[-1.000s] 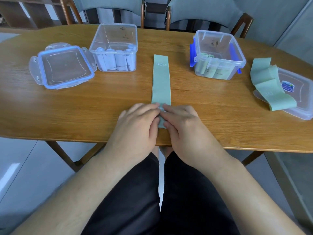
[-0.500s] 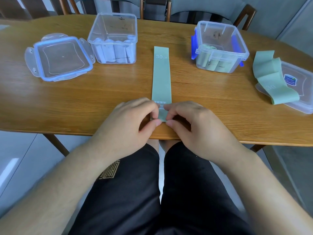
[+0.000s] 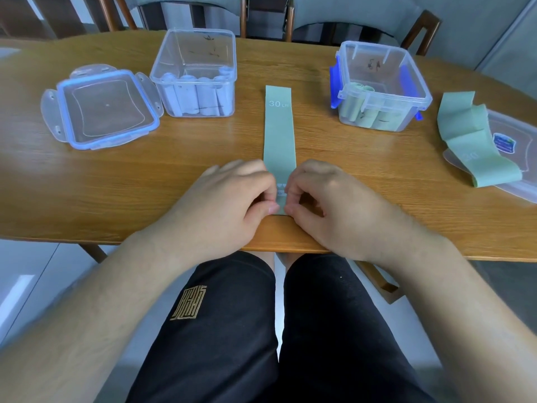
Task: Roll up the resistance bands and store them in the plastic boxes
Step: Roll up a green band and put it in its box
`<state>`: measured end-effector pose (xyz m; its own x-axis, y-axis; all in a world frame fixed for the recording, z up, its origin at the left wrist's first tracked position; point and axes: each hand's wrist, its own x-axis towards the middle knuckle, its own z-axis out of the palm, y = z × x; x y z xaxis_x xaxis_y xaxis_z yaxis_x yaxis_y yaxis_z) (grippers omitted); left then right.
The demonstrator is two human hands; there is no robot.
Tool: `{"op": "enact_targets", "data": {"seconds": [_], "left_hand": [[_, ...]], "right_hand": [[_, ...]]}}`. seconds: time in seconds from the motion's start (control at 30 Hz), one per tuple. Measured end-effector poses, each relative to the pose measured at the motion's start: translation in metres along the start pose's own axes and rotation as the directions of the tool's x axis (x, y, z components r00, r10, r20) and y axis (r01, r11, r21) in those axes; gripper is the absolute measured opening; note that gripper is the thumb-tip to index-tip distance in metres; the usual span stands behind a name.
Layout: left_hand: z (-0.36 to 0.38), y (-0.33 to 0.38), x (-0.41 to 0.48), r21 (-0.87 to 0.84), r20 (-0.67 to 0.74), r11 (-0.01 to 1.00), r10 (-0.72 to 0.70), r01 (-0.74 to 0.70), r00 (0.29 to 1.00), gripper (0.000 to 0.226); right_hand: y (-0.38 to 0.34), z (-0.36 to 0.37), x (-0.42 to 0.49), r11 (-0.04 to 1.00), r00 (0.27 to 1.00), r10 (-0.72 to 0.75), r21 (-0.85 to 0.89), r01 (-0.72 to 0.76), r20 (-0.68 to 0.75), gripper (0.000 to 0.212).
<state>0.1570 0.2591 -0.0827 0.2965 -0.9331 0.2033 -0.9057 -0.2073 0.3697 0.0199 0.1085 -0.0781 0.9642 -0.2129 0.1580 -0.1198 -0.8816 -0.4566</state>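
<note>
A: Right, close in at the table [image 3: 174, 175] edge, both hands are on the near end of the band [image 3: 279, 135]. Left hand [image 3: 228, 205] and right hand [image 3: 340, 205] each pinch it, thumb tips at the near edge and fingers curled over the top.

B: No real roll yet, by my read. This looks like the very first tuck. The rest of the band lies flat, running straight away from the person, with the "30 LB" print at the far end.

A: And that first turn is the risky one. If one hand leads, the roll goes skew and comes out as a cone.

B: Or the core starts loose. The band looks springy, so a slack pinch could let it unwind.

A: Further back, the left box [image 3: 174, 45] holds white rolls [image 3: 200, 94], with its lid [image 3: 107, 109] lying beside it. The right box [image 3: 386, 98] holds green rolls [image 3: 366, 114]. They're the same colour as the band, so I judge this one goes there.

B: Room looks tight in there. A fat, loose roll may not fit.

A: Far right, a spare band [image 3: 470, 141] lies draped unrolled over the right lid [image 3: 520, 123]. A careless reach could drag it off.
</note>
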Motion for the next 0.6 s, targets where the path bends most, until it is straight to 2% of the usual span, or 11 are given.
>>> {"op": "enact_targets", "data": {"seconds": [0.2,0.3,0.47,0.6], "left_hand": [[0.007,0.001,-0.003,-0.002,-0.083,0.999,0.049,-0.049,0.995,0.005],[0.013,0.002,-0.005,0.034,-0.163,0.993,0.115,-0.111,0.98,0.014],[0.02,0.001,-0.009,0.102,-0.233,0.984,0.165,-0.144,0.959,0.018],[0.016,-0.006,-0.017,0.068,-0.221,0.979,0.201,-0.19,0.954,0.015]], "right_hand": [[-0.004,0.015,-0.008,0.994,0.984,-0.088,-0.082,0.076,-0.156,0.006],[-0.007,0.019,-0.013,0.99,0.977,-0.1,-0.118,0.078,-0.188,0.006],[-0.005,0.014,-0.02,0.975,0.978,-0.152,-0.187,0.124,-0.146,0.012],[-0.003,0.011,-0.023,0.986,0.983,-0.105,-0.143,0.083,-0.148,0.013]]}}
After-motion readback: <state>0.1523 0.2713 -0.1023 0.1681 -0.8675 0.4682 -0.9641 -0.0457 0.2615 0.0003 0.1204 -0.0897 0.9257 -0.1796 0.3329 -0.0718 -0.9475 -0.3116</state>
